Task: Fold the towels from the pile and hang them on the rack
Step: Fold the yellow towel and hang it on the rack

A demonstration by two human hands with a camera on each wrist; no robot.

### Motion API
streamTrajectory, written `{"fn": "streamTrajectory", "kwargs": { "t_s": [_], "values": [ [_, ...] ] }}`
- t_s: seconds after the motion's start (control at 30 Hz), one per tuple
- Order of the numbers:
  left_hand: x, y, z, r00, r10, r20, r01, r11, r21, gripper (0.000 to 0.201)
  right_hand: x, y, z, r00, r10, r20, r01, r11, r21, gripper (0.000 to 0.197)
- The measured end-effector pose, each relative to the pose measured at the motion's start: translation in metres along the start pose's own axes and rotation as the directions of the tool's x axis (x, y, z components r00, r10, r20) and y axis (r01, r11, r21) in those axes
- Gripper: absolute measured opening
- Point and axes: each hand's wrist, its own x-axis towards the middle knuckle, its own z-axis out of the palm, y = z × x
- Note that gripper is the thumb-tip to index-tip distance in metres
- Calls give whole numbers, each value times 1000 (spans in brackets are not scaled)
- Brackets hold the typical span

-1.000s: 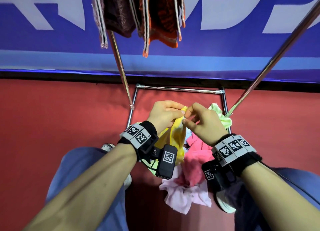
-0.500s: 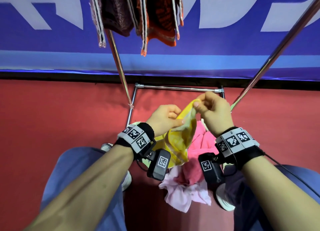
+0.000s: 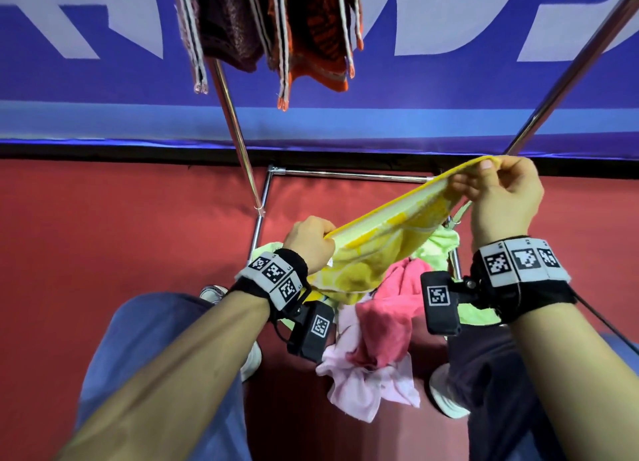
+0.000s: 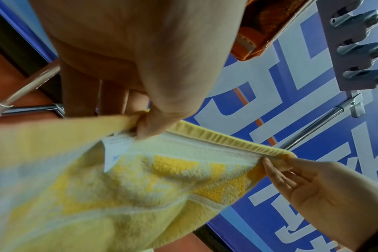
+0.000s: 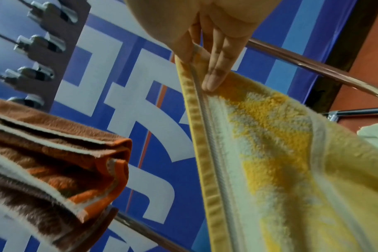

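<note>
A yellow patterned towel (image 3: pixel 377 249) is stretched along its top hem between both hands above the pile. My left hand (image 3: pixel 311 242) pinches the lower left corner, seen close in the left wrist view with the thumb on the yellow towel (image 4: pixel 140 179). My right hand (image 3: pixel 498 191) pinches the upper right corner, higher and farther away; the right wrist view shows the hem of the yellow towel (image 5: pixel 270 153) under its fingers (image 5: pixel 216 68). The pile (image 3: pixel 383 322) of pink, pale pink and green towels lies on the floor below. The chrome rack (image 3: pixel 235 125) rises behind.
Folded brown and orange towels (image 3: pixel 276 28) hang on the rack's upper bars. A second slanted rack pole (image 3: pixel 570 63) runs at the right. The rack's base frame (image 3: pixel 345 175) lies on the red floor. My legs and shoes flank the pile. A blue banner stands behind.
The hands have drawn apart: the right hand moved up and right with its corner, the left stayed low, so the bunched yellow towel now spreads taut along its edge.
</note>
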Motion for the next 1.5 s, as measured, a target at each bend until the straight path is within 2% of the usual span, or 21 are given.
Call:
{"fn": "streamTrajectory", "kwargs": {
  "t_s": [0.1, 0.2, 0.27, 0.37, 0.47, 0.53, 0.6, 0.67, 0.7, 0.73, 0.83, 0.9, 0.97, 1.1, 1.23, 1.33, 1.4, 1.43, 1.5],
  "values": [
    [1, -5, 0, 998, -66, 6, 65, 997, 37, 17, 5, 1, -3, 995, 64, -82, -63, 998, 19, 14],
    [1, -8, -1, 991, -135, 4, 134, 990, 51, 27, 7, 2, -5, 985, 123, -123, -122, 992, 15, 13],
    [-1, -6, -2, 989, -146, 28, 145, 989, 20, 26, 6, 3, -8, 984, 137, -113, -146, 986, -76, 14],
    [-2, -2, 1, 987, -136, 89, 146, 981, -128, 28, 1, 3, -6, 989, 144, -37, -148, 969, -197, 11],
    [-3, 7, 3, 981, -123, 148, 163, 939, -304, 30, -4, 7, -1, 994, 85, 63, -58, 935, -350, 11],
    [-4, 12, 3, 984, -111, 138, 155, 914, -374, 31, -10, 12, 4, 984, 35, 175, 46, 897, -439, 11],
    [-3, 15, 3, 988, -98, 116, 139, 888, -439, 32, -19, 14, 9, 948, -29, 318, 195, 840, -506, 9],
    [-2, 16, 3, 993, -75, 95, 115, 841, -530, 20, -30, 13, 12, 893, -100, 440, 358, 750, -557, 9],
    [-2, 17, 3, 994, -66, 82, 102, 812, -575, 15, -35, 13, 14, 868, -114, 483, 413, 707, -574, 11],
    [-3, 17, 3, 996, -62, 65, 88, 786, -611, 20, -38, 14, 15, 848, -114, 517, 448, 675, -587, 10],
    [-6, 18, 1, 1000, -20, 7, 19, 740, -673, 31, -42, 23, 17, 824, -69, 562, 459, 663, -591, 7],
    [-8, 22, -2, 1000, 16, -11, -19, 712, -702, 24, -46, 26, 19, 808, -55, 587, 459, 683, -569, 8],
    [-8, 26, -6, 1000, 11, -8, -13, 686, -727, 16, -51, 27, 20, 792, -50, 608, 457, 708, -538, 12],
    [-11, 27, -8, 998, 33, 44, 11, 656, -754, 29, -54, 28, 21, 783, -57, 620, 446, 745, -495, 9],
    [-13, 25, -6, 991, 133, 35, -69, 700, -710, 33, -54, 30, 21, 791, -80, 607, 438, 767, -470, 9],
    [-10, 22, 1, 983, 177, -47, -175, 828, -533, 28, -52, 28, 20, 820, -93, 565, 429, 754, -498, 7],
    [-9, 19, 5, 942, 298, -155, -330, 909, -257, 24, -49, 27, 19, 846, -96, 525, 409, 750, -520, 7],
    [-8, 17, 7, 907, 378, -187, -404, 906, -126, 24, -47, 26, 18, 858, -95, 505, 394, 752, -528, 7],
    [-7, 14, 10, 858, 471, -206, -485, 875, -19, 24, -47, 25, 18, 874, -83, 479, 365, 763, -533, 7]
  ]
}}
